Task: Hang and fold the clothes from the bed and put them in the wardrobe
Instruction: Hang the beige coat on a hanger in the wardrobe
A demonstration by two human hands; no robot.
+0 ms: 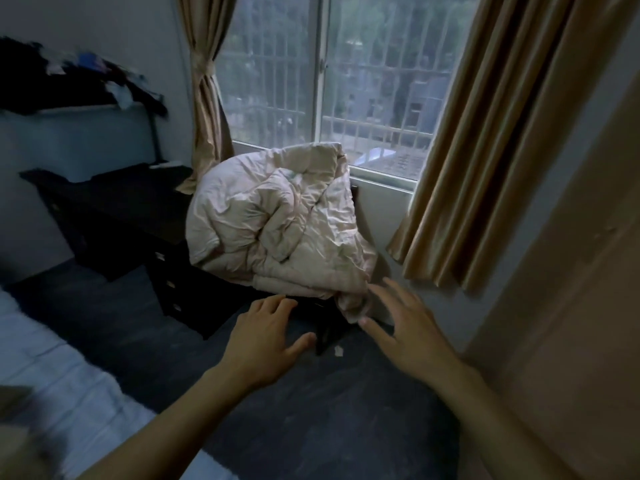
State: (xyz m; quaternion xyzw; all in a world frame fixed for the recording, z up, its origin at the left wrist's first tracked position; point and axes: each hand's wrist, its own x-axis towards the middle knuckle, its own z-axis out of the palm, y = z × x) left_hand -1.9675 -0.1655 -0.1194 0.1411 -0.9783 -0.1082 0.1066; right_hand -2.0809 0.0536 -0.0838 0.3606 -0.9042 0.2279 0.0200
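left hand (268, 336) grip spread, empty | right hand (403, 323) grip spread, beside crumpled quilt (277, 223) on chair | bed (52, 362) at left | advice: turn toward bed, lift one garment by shoulders

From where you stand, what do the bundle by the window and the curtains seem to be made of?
The beige quilt looks like padded cotton or a cotton blend, matte; its surface is puffy and full of fine creases. The tan curtains seem to be a satin-like synthetic: a soft sheen runs along the long smooth folds. The exact fibres cannot be told from the picture.
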